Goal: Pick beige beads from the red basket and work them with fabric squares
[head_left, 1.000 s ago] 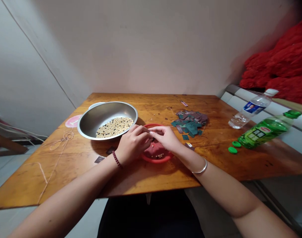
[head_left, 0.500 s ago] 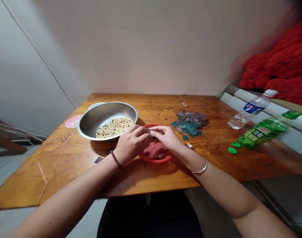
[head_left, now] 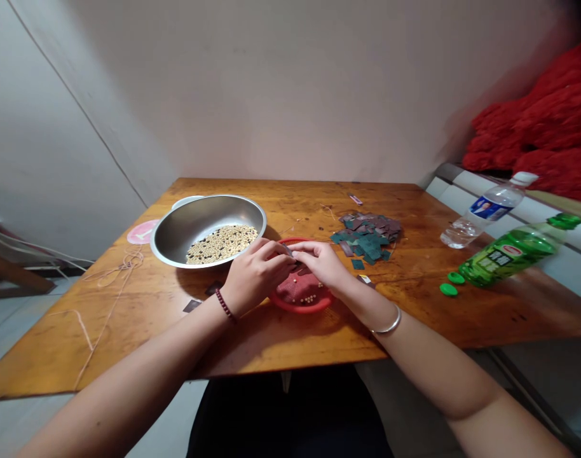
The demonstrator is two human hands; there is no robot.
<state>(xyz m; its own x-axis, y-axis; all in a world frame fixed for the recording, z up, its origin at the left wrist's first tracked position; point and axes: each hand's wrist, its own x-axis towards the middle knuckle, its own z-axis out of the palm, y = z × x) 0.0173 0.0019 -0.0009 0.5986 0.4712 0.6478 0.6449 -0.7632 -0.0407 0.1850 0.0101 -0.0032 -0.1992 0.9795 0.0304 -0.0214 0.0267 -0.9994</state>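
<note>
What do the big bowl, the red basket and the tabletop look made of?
Big bowl: metal, likely stainless steel; grey, smooth, with soft reflections and a bright rim.
Red basket: probably molded plastic; evenly colored, slightly glossy rim, with small holes near the far edge.
Tabletop: wood or wood veneer, seemingly varnished; orange-brown, dark marks, faint sheen.

Single head-worn view, set above and on the near side of the red basket. The camera faces forward and down at close range, placing the basket just below mid-field, the wooden table around it and the wall beyond it.
</note>
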